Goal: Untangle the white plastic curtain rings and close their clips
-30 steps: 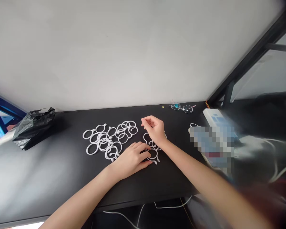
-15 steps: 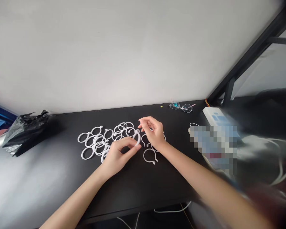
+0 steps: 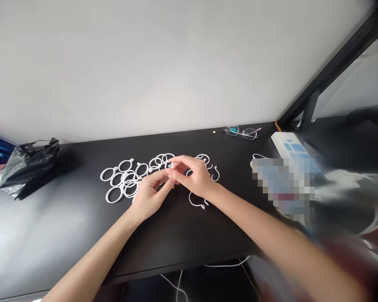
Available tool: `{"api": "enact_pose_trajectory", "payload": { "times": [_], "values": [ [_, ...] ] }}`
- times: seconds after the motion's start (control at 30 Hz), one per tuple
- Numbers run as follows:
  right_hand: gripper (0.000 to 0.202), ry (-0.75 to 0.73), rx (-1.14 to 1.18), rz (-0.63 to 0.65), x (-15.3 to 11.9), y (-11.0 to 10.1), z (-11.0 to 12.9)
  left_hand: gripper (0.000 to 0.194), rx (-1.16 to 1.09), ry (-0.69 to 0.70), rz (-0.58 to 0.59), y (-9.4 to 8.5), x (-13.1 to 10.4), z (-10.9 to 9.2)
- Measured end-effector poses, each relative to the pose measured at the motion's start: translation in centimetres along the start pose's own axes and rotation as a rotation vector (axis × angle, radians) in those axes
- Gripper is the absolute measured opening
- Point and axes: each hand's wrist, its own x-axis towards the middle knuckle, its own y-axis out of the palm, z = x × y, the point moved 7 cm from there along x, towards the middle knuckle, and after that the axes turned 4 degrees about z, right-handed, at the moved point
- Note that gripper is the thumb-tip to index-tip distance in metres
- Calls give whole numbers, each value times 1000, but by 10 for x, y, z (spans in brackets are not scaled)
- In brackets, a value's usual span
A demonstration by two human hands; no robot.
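Over the black table, my left hand (image 3: 151, 189) is closed on a white plastic ring (image 3: 171, 167), most of which the fingers hide. The fingertips of my right hand (image 3: 193, 174) pinch the same ring from the other side, so both hands meet. Left of them lies a pile of closed white rings (image 3: 129, 184), each with a small knob. Several opened white rings (image 3: 195, 204) lie partly under and beside my right hand, their ends apart.
A black plastic bag (image 3: 30, 167) sits at the table's left. Eyeglasses (image 3: 241, 131) lie near the wall. A white power strip (image 3: 291, 147) and a blurred-out object (image 3: 280, 188) are on the right. White cables (image 3: 176, 287) hang below the table's front edge.
My right hand has moved left and down to the ring in my left hand and now grips it too. The view has shifted slightly.
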Motion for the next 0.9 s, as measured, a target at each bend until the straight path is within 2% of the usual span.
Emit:
{"api": "enact_pose_trajectory", "payload": {
  "times": [0.17, 0.3, 0.43, 0.53, 0.63, 0.73, 0.83, 0.9],
  "values": [
    [30, 250, 52, 15, 0, 0, -18, 24, -11, 10, 1, -3, 0, -1],
    [31, 361, 284, 42, 1, 4, -27, 28, 14, 47, 28, -1, 0, -3],
    [33, 451, 487, 77, 2, 9, -32, 42, 67, 16, 23, -1, 1, -1],
    [30, 463, 503, 139, 1, 12, -31, 47, 133, -25, 19, -1, 1, 1],
    [27, 438, 510, 173, 1, 13, -29, 41, 199, -40, 6, -1, 1, 1],
    [26, 415, 511, 120, 3, 10, -28, 31, 158, -10, -53, -2, 1, -2],
    [27, 396, 508, 18, 5, 5, -27, 21, -13, 24, -162, -8, 0, -2],
    [27, 382, 509, -22, 5, 3, -27, 22, -110, 15, -232, -15, 0, 2]
  ]
}}
